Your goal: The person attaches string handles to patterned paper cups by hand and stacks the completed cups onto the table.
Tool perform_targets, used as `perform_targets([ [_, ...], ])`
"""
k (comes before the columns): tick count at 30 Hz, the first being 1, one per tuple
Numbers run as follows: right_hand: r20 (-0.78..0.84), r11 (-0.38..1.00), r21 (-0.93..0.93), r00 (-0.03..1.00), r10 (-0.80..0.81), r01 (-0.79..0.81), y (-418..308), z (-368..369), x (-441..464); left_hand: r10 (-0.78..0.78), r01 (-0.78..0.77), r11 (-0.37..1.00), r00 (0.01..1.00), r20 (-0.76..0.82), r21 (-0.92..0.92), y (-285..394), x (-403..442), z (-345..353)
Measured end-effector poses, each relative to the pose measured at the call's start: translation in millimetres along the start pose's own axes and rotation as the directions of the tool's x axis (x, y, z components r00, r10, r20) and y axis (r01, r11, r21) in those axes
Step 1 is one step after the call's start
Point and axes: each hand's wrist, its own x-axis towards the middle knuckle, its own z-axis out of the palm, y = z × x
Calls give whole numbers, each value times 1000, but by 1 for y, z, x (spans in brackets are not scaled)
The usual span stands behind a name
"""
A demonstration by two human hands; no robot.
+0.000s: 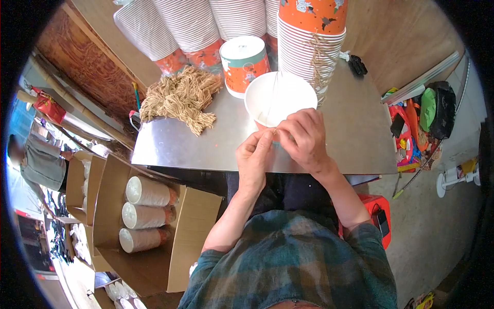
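A white paper bucket (280, 97) with an orange outside stands near the table's front edge, its open mouth tilted toward me. Thin pale strands show against its inside. At the near rim, my left hand (253, 158) is closed, thumb and index finger pinched together. My right hand (303, 138) also pinches there, its fingertips almost meeting the left ones. Between them a small tan bit of twine (274, 133) shows; most of it is hidden by the fingers. A loose heap of tan twine (180, 98) lies to the left on the table.
Behind stand an upturned orange-and-green bucket (246, 64), a tall bucket stack (306, 62) with twine hanging on it, and wrapped stacks (188, 26). An open carton (198, 221) with wrapped stacks is at left. A red stool (378, 206) with a phone is at right. Another person (43, 165) stands far left.
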Motion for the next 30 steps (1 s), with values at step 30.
perform_targets([
  [30, 58, 969, 244, 996, -63, 47, 22, -5, -7, -216, 168, 956, 958, 189, 240, 20, 17, -13],
])
